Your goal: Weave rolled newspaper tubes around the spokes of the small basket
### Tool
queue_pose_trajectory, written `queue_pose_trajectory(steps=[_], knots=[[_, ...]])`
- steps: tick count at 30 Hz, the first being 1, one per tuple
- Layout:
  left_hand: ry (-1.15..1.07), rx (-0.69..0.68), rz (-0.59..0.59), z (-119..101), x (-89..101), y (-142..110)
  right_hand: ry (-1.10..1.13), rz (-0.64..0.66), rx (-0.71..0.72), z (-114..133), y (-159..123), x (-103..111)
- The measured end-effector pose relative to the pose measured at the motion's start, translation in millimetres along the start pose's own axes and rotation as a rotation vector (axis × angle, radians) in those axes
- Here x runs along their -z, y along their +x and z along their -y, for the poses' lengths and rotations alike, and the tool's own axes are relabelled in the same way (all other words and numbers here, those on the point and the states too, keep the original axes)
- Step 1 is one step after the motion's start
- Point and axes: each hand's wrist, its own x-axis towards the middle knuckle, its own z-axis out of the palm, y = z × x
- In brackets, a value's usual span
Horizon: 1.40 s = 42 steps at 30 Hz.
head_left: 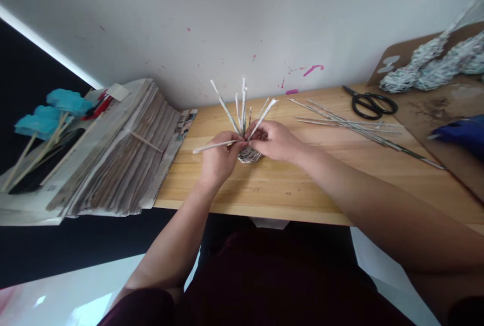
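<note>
A small woven paper basket [249, 154] stands on the wooden table, with several rolled-paper sticks [244, 102] rising from its rim. My left hand [221, 157] is closed at the basket's left side, its fingertips at the base of the sticks. One paper stick [214, 145] points left across that hand. My right hand [276, 140] is closed at the right side, thumb and fingers pinching at the rim near a stick [262, 118] that slants up to the right. The fingertips of both hands nearly meet and partly hide the weave.
Loose paper sticks [348, 123] and black scissors [370, 104] lie to the right. Farther right are a blue tool [461, 134] and woven paper pieces [431, 64] on brown board. A newspaper stack [124, 159] stands left, near blue flower-like shapes [38, 122] on sticks.
</note>
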Motion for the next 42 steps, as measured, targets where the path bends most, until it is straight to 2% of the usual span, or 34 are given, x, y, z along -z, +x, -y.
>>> queue_pose_trajectory(steps=[8,14,18,23,26,29,32,35,39,42], knots=[[-0.086,0.092,0.077,0.5,3.9,4.8,-0.119,-0.017,0.08,3.0,-4.7,-0.7],[-0.094,0.155,0.11,-4.3,6.8,9.4,-0.161,0.038,0.105,2.6,-1.0,11.9],[-0.04,0.166,0.093,-10.2,5.9,10.5,-0.286,0.052,0.251,5.0,0.4,19.8],[0.129,0.134,0.047,-18.4,1.1,9.8,-0.431,0.094,0.44,5.1,-1.1,19.9],[0.21,0.086,0.019,-19.8,-1.4,7.2,-0.462,0.051,0.499,2.1,-1.1,18.4],[0.181,0.079,0.015,-17.5,-2.2,3.4,-0.41,-0.008,0.46,1.8,-2.0,14.8],[0.058,0.157,0.011,-14.5,-2.6,0.1,-0.302,-0.058,0.334,5.8,-5.0,8.8],[0.03,0.182,-0.012,-12.9,-4.4,-1.6,-0.223,-0.083,0.234,11.5,-8.2,4.0],[-0.05,0.135,-0.044,-11.4,-6.5,-1.5,-0.125,-0.091,0.184,15.1,-7.4,5.0],[-0.135,0.09,-0.031,-9.4,-5.5,-0.1,-0.151,-0.176,0.067,10.8,-2.1,10.7]])
